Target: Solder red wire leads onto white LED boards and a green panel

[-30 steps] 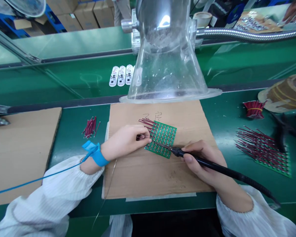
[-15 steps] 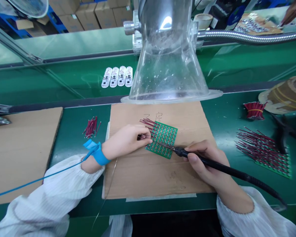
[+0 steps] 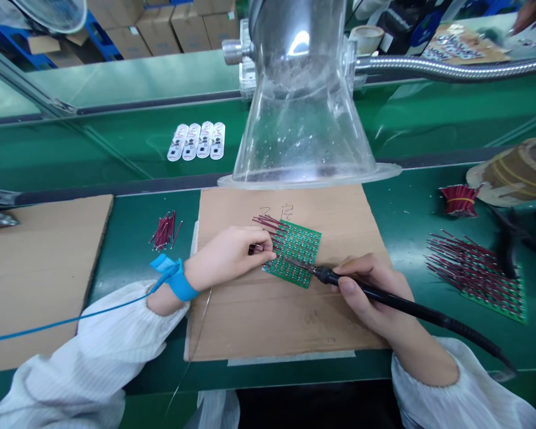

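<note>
A green circuit board (image 3: 297,247) with dark red wires (image 3: 268,221) along its left side lies on a cardboard sheet (image 3: 250,322). My left hand (image 3: 241,250), with a blue strap (image 3: 183,280) at the wrist, is pinched at the board's left edge; its fingertips are closed on something small, perhaps a wire or the thin solder strand (image 3: 201,328) hanging below. In my right hand (image 3: 375,292) is a black soldering iron (image 3: 393,302), its tip touching or just over the board's lower middle.
A clear fume hood (image 3: 306,131) hangs above the board. Loose red wires (image 3: 164,231) lie left; a wired board (image 3: 495,280), a wire bundle (image 3: 460,199) and a tape roll (image 3: 509,170) are right. White strip boards (image 3: 197,141) slide behind. Another person's hand (image 3: 531,16) shows top right.
The white strip boards in the back have moved left. Both my hands and the iron stay almost where they were. The other person's hand at the top right has shifted slightly.
</note>
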Available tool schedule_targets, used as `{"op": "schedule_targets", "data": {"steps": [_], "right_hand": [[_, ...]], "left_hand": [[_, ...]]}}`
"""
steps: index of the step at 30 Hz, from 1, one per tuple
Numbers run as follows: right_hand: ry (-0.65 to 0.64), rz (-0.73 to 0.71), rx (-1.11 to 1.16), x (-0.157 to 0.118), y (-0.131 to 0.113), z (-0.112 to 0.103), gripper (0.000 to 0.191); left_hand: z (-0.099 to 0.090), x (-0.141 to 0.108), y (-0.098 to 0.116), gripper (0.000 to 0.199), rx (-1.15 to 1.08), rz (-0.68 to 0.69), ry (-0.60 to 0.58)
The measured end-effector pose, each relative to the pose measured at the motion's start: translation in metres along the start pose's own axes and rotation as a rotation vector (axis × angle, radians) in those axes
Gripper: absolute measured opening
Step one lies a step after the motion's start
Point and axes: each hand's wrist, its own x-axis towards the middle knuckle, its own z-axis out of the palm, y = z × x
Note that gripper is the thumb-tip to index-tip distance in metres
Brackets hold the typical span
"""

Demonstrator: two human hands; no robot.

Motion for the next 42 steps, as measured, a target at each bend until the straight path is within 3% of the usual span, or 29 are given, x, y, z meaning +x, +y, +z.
{"op": "schedule_targets", "data": {"steps": [22,34,39,42], "right_hand": [[0.034,-0.049,-0.058,0.007,-0.006,0.002,0.015],[0.075,0.076,0.063,-0.007,0.011,0.003,0.019],[0.229,-0.001,0.098,-0.002,0.013,0.003,0.016],[0.152,-0.063,-0.044,0.009,0.012,0.003,0.015]], "left_hand": [[0.005,0.002,0.0,0.02,-0.029,-0.054,0.061],[0.005,0.003,-0.002,0.021,-0.035,-0.067,0.066],[0.007,0.003,0.003,0.016,-0.077,-0.083,0.056],[0.018,-0.003,0.018,0.018,-0.153,-0.059,0.006]]}}
